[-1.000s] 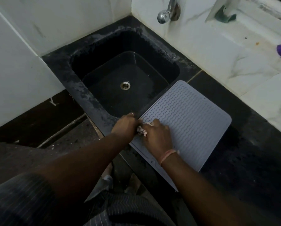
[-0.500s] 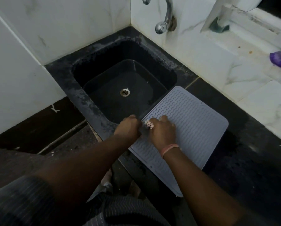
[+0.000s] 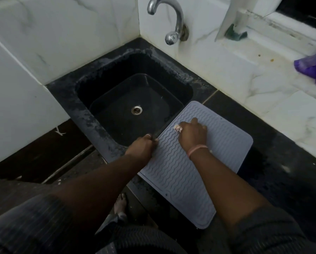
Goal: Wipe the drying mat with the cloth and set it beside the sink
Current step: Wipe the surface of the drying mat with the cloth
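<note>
A grey drying mat (image 3: 225, 143) with wavy ridges lies on the black counter, its left edge reaching over the rim of the black sink (image 3: 91, 114). My left hand (image 3: 142, 145) pinches the mat's left edge near the sink's front corner. My right hand (image 3: 193, 133) presses down on the mat's middle, closed over a small pale cloth (image 3: 178, 128); only a bit of the cloth shows past my fingers.
A chrome tap (image 3: 173, 21) juts from the tiled wall above the sink. A purple object (image 3: 313, 66) lies on the white marble ledge at right. Black counter (image 3: 274, 180) extends to the right of the mat. My foot (image 3: 120, 200) shows below the counter edge.
My right hand has slid the cloth away from my left hand, up and to the right across the mat. My left hand stays at the mat's edge. The camera has tilted up.
</note>
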Tool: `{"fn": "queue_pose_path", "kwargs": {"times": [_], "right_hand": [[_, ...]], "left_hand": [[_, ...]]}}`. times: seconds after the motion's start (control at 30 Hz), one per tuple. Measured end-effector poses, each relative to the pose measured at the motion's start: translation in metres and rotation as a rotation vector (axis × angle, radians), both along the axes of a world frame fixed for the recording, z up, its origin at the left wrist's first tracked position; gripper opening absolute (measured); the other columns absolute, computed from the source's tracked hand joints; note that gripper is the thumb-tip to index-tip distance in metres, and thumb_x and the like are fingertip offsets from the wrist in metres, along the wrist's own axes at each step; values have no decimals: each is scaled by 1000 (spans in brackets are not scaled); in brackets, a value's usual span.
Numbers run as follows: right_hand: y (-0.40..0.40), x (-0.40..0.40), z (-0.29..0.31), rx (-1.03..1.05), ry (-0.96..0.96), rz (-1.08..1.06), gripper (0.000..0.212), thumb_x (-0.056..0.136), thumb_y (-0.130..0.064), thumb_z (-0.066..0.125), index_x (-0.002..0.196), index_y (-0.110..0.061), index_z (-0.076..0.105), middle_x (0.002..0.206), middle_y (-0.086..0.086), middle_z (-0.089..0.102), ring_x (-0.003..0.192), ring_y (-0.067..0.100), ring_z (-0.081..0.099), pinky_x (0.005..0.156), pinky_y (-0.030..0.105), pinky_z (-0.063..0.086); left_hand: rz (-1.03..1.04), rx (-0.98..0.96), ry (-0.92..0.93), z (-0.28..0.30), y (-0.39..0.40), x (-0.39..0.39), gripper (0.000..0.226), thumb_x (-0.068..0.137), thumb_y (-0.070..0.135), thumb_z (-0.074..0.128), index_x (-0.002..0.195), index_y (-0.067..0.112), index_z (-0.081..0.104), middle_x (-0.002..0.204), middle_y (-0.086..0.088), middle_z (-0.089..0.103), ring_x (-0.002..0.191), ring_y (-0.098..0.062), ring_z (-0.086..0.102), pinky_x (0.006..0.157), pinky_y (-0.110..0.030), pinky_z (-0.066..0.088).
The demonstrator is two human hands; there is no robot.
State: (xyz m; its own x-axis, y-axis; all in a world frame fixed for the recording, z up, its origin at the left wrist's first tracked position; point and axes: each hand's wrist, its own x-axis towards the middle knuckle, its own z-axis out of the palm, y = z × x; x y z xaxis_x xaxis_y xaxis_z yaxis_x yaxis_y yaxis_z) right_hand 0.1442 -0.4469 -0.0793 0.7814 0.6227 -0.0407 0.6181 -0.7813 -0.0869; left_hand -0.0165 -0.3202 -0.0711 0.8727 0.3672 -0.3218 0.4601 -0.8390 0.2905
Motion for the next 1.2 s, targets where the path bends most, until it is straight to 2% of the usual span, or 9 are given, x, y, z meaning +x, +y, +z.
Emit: {"fn": "queue_pose_path", "kwargs": {"times": [0.13, 0.23, 0.33, 0.53, 0.63, 0.7, 0.87, 1.03, 1.2], "right_hand": [[3, 4, 6, 23, 52, -46, 26, 94, -30, 64, 119, -26, 70, 116, 9, 54, 96, 28, 61, 94, 46, 44], [-7, -27, 7, 79, 88, 10, 23, 94, -35, 64, 116, -28, 69, 116, 6, 52, 98, 25, 58, 95, 45, 45], [-17, -63, 2, 119, 146, 36, 25, 93, -40, 60, 115, -32, 67, 120, 4, 49, 107, 26, 54, 98, 46, 40], [-19, -70, -13, 102, 90, -49, 32, 87, -44, 61, 118, -40, 65, 117, 2, 51, 106, 27, 53, 93, 48, 37], [-14, -50, -21, 154, 123, -15, 28, 89, -34, 63, 116, -34, 69, 109, 2, 52, 92, 22, 58, 81, 39, 51], [-7, -35, -24, 184, 100, -29, 24, 88, -25, 65, 110, -30, 72, 101, 3, 52, 84, 23, 58, 71, 35, 49], [13, 5, -26, 185, 59, -193, 27, 86, -20, 67, 112, -24, 75, 106, 8, 58, 90, 29, 61, 81, 44, 55], [32, 12, -19, 120, 63, -422, 27, 89, -22, 65, 115, -23, 72, 111, 12, 55, 92, 32, 62, 84, 48, 56], [31, -21, -25, 170, 68, -460, 20, 93, -36, 63, 109, -28, 72, 108, 8, 55, 87, 26, 61, 79, 41, 55]], "left_hand": [[19, -68, 50, 7, -2, 7, 24, 105, 30, 52, 126, 18, 57, 118, -9, 59, 100, -22, 64, 88, -42, 59], [16, -48, 32, 9, -2, 20, 45, 96, 24, 67, 139, 24, 52, 129, -8, 53, 112, -23, 59, 93, -42, 57], [-45, -2, -67, 8, 1, 38, 59, 98, 26, 63, 153, 23, 40, 136, -13, 52, 120, -30, 58, 97, -46, 54], [-228, -39, -14, 3, 18, 60, 41, 101, 33, 56, 140, 20, 53, 137, -15, 47, 120, -33, 56, 98, -47, 52], [-267, -71, -30, -5, 27, 60, 40, 103, 30, 55, 142, 23, 53, 135, -13, 46, 118, -32, 56, 98, -46, 53], [-281, -98, -14, -8, 32, 63, 42, 101, 24, 58, 143, 24, 54, 134, -11, 47, 118, -32, 56, 98, -44, 52], [-268, -171, -9, -8, 36, 68, 43, 107, 23, 48, 149, 16, 47, 140, -11, 45, 123, -29, 54, 97, -35, 47], [-350, -144, -2, -11, 38, 75, 62, 97, 20, 61, 155, 19, 38, 143, -12, 42, 126, -32, 47, 100, -39, 49], [-403, -112, -23, -13, 43, 87, 54, 92, 24, 64, 144, 21, 52, 131, -10, 52, 117, -32, 54, 98, -38, 45]]}}
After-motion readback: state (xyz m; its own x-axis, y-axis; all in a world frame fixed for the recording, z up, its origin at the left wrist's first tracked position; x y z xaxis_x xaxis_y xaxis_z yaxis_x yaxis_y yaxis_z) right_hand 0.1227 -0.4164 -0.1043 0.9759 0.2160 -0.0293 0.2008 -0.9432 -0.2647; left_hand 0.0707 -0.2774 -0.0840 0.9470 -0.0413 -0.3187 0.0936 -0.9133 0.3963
